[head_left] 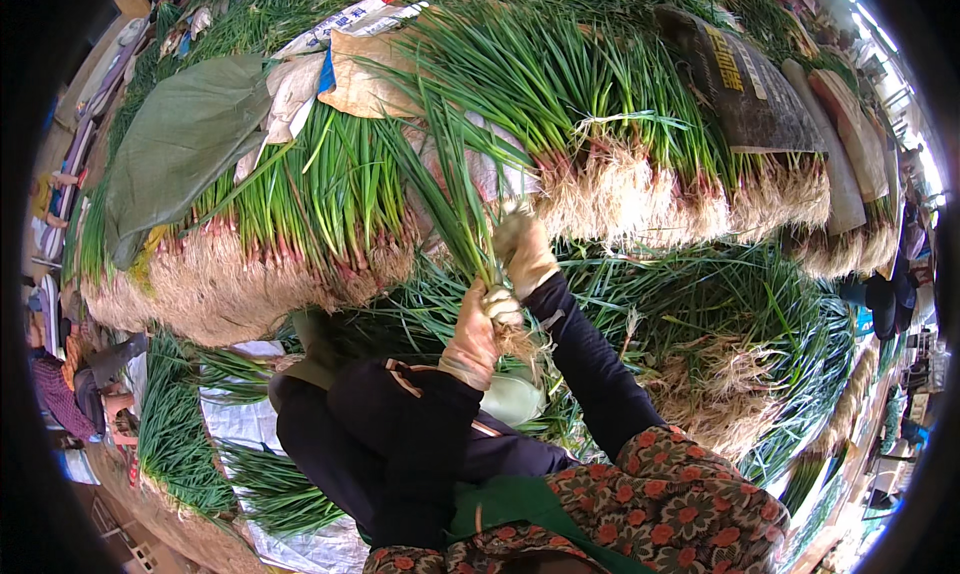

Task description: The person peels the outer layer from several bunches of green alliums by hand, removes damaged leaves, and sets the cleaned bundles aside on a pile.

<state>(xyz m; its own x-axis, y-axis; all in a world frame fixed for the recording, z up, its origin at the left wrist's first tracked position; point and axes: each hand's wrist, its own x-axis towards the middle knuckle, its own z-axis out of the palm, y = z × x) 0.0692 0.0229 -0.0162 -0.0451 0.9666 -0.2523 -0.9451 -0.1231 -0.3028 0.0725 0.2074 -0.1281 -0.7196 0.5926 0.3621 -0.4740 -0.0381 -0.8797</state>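
Note:
My left hand (474, 326), in a pale glove, is closed around the lower stems of a bunch of scallions (456, 196). The leaves fan upward and to the left, while the tangled roots (522, 342) stick out below the fist. Just above and to the right, my right hand (525, 251), also gloved, is right beside the stems with its fingers curled. What those fingers hold, if anything, is hidden. Behind the hands lies a long row of scallions (330, 189) with red-tinged bases and pale roots facing me. A pale tie (635, 121) runs across a bundle in that row.
Dark green cloth (185, 144), a tan sack (368, 74) and a black printed sack (742, 84) cover parts of the row. More scallions (720, 374) lie at my right, and others rest on white sheeting (250, 429) at my left. Another person (70, 394) is at the far left.

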